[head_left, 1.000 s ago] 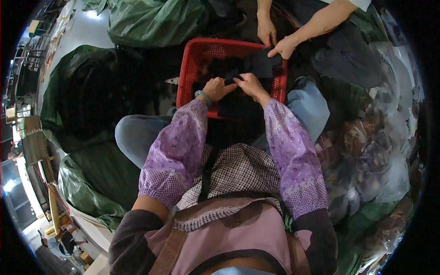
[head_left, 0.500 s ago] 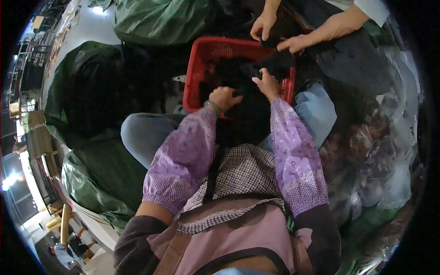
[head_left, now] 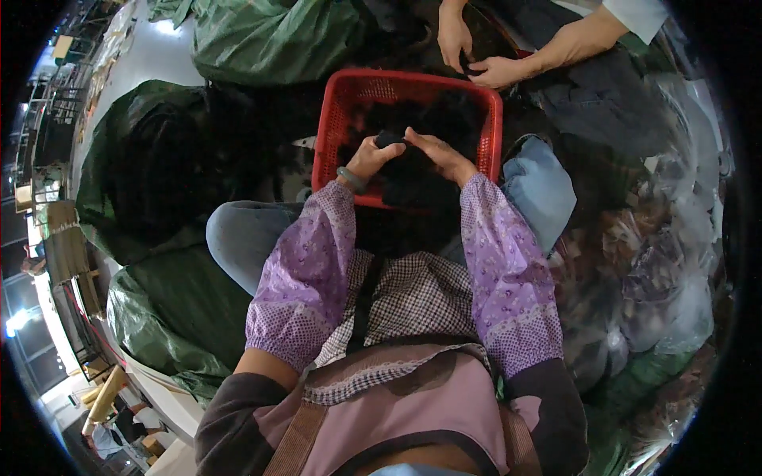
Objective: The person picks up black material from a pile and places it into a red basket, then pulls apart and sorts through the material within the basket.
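Note:
My left hand [head_left: 370, 159], a bracelet at its wrist, is closed round a small black cloth piece [head_left: 389, 140] above the red plastic basket [head_left: 321, 141]. Close beside it, my right hand [head_left: 446, 159] has its thumb against the same dark material, which hangs below the fingers. Its other fingers are partly hidden by the dark cloth. More soft black pieces [head_left: 452, 111] lie in the basket, too dark to tell apart. The basket rests between my bent knees.
Another person's hands [head_left: 484, 67] work on something dark beyond the basket's far right corner. Black material fills an open green sack [head_left: 99, 151] at left; another green sack [head_left: 278, 44] stands far off. Clear plastic bags [head_left: 659, 293] lie at right.
My hands have come together, the left now holding up a black piece. The right has dropped away from the dark cloth near the far right corner. The other person's hands have drawn closer together.

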A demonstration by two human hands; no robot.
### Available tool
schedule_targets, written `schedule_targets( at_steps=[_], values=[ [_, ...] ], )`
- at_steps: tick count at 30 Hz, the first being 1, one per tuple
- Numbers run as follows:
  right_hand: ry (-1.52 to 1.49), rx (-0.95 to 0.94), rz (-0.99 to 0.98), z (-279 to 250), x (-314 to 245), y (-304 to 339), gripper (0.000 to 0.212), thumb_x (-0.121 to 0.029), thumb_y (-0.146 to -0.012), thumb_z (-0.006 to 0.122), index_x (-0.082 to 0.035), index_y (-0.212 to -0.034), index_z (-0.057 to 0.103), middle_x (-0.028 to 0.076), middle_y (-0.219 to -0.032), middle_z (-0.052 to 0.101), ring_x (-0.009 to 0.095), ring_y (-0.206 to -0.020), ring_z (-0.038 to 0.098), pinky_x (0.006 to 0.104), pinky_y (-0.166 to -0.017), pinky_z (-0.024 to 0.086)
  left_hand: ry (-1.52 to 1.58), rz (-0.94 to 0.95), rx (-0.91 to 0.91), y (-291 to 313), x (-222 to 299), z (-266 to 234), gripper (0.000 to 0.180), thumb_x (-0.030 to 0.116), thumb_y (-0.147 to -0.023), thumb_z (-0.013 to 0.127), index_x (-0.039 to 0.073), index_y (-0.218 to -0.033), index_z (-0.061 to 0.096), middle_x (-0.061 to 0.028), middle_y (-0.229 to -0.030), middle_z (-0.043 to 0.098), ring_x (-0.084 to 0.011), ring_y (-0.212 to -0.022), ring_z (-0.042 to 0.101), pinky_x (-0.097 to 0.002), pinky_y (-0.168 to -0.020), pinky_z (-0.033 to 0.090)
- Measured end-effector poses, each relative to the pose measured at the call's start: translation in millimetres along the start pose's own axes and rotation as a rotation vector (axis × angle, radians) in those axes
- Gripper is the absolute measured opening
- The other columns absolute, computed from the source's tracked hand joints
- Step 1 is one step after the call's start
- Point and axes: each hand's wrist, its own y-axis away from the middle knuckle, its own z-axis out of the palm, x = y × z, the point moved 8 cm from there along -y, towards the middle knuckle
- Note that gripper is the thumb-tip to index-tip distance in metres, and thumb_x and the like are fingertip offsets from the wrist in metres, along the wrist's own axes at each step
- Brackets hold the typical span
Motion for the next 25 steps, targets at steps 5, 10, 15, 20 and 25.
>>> schedule_targets(
  at_steps=[5,10,15,20,25],
  values=[
    [-0.102,-0.076,0.140,6,17,2,0.057,-0.052,-0.072,0.043,-0.009,-0.109,0.041,0.004,-0.101,0.048,0.015,-0.088,0.047,0.0267,-0.075,0.039,-0.096,0.132,-0.078,-6,6,5,0.017,0.013,-0.065,0.057,0.002,-0.076,0.052,0.0006,-0.066,0.051,-0.0069,-0.060,0.046,-0.0213,-0.056,0.039],
    [-0.103,-0.131,0.147,32,-4,27,0.057,-0.053,-0.073,0.041,-0.009,-0.109,0.040,0.004,-0.099,0.049,0.015,-0.087,0.048,0.0283,-0.071,0.042,-0.221,0.199,-0.049,-3,29,-1,0.016,0.006,-0.062,0.054,0.002,-0.077,0.051,-0.0002,-0.066,0.050,-0.0078,-0.061,0.046,-0.0219,-0.057,0.039],
    [-0.424,-0.209,0.060,22,21,-6,0.056,-0.052,-0.072,0.042,-0.009,-0.109,0.040,0.004,-0.099,0.049,0.017,-0.087,0.049,0.0312,-0.070,0.043,-0.180,0.186,-0.047,0,43,6,0.018,0.003,-0.061,0.054,0.004,-0.080,0.051,0.0024,-0.068,0.048,-0.0063,-0.062,0.045,-0.0199,-0.057,0.038],
    [-0.423,-0.180,0.075,26,4,10,0.056,-0.052,-0.073,0.041,-0.013,-0.113,0.036,0.005,-0.104,0.047,0.018,-0.093,0.045,0.0336,-0.072,0.043,-0.245,0.225,-0.060,-1,43,3,0.021,0.002,-0.061,0.056,0.004,-0.081,0.050,0.0012,-0.070,0.050,-0.0069,-0.065,0.046,-0.0210,-0.059,0.039],
    [-0.206,-0.180,0.140,26,16,11,0.065,-0.056,-0.070,0.042,-0.017,-0.119,0.027,0.006,-0.111,0.042,0.019,-0.098,0.043,0.0442,-0.073,0.040,-0.460,0.310,-0.047,1,47,2,0.025,0.003,-0.060,0.058,0.004,-0.084,0.050,-0.0012,-0.072,0.052,-0.0083,-0.068,0.048,-0.0220,-0.064,0.040]
  ],
)
